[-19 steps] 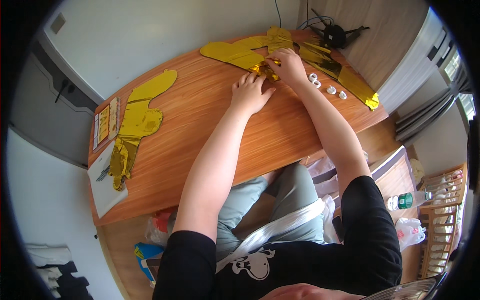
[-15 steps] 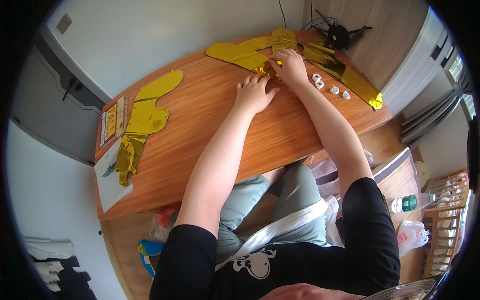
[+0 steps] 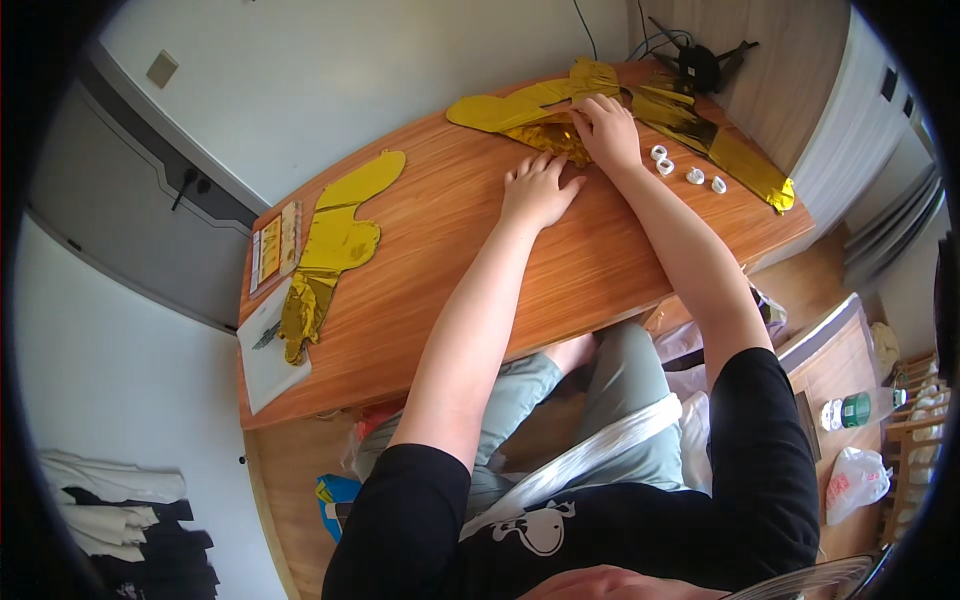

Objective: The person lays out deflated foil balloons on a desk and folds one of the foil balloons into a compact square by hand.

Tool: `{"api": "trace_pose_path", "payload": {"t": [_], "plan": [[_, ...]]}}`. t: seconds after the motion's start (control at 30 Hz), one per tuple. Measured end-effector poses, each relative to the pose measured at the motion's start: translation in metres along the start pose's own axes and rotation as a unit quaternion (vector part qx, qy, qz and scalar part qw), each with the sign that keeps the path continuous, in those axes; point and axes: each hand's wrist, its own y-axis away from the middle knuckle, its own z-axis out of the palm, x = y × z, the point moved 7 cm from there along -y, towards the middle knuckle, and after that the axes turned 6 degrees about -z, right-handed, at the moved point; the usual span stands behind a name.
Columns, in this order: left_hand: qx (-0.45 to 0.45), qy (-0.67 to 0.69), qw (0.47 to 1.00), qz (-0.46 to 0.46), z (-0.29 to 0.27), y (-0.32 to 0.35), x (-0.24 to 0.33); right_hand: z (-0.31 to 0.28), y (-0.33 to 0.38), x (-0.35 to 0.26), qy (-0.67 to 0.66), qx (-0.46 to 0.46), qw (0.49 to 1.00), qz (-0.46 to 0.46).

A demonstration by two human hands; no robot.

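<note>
Foil edge [image 3: 548,129] higher at right hand [image 3: 608,133]

Room in home, by look of it. Grey door [image 3: 130,180] with dark handle [image 3: 186,180] left of wood-grain counter [image 3: 450,250]; plain white wall [image 3: 340,60] behind counter, square switch plate [image 3: 161,68] on it. Black router-like device [image 3: 698,68] with antennas at counter's far right corner. Grey curtain [image 3: 895,230] right of counter. Nearer than counter, to right: crib-like slatted wooden frame [image 3: 905,427], drink bottle [image 3: 855,410], white plastic bag [image 3: 857,485]. Wood-look floor [image 3: 288,485] below counter.
</note>
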Motion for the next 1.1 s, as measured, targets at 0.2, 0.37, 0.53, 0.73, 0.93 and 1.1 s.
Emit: {"api": "trace_pose_path", "payload": {"t": [0.2,0.37,0.53,0.73,0.93,1.1], "plan": [[-0.001,-0.010,1.000,0.001,0.000,-0.001,0.001,-0.005,-0.002,0.004,0.011,0.040,0.999,0.008],[-0.012,0.005,1.000,-0.006,-0.001,0.000,0.000,-0.013,-0.004,0.003,0.011,0.079,0.997,0.006],[-0.019,0.006,1.000,-0.014,-0.003,0.000,0.003,-0.015,0.001,0.006,0.032,0.067,0.996,0.049],[-0.010,0.011,1.000,-0.006,-0.004,0.001,0.005,-0.007,-0.023,0.016,0.041,-0.040,0.998,0.041],[0.029,0.023,0.999,0.020,-0.002,-0.001,-0.002,0.013,-0.097,0.039,0.029,-0.163,0.986,0.028],[0.038,0.050,0.998,-0.003,-0.005,0.001,0.001,0.033,-0.156,0.055,0.046,-0.234,0.971,0.000]]}}
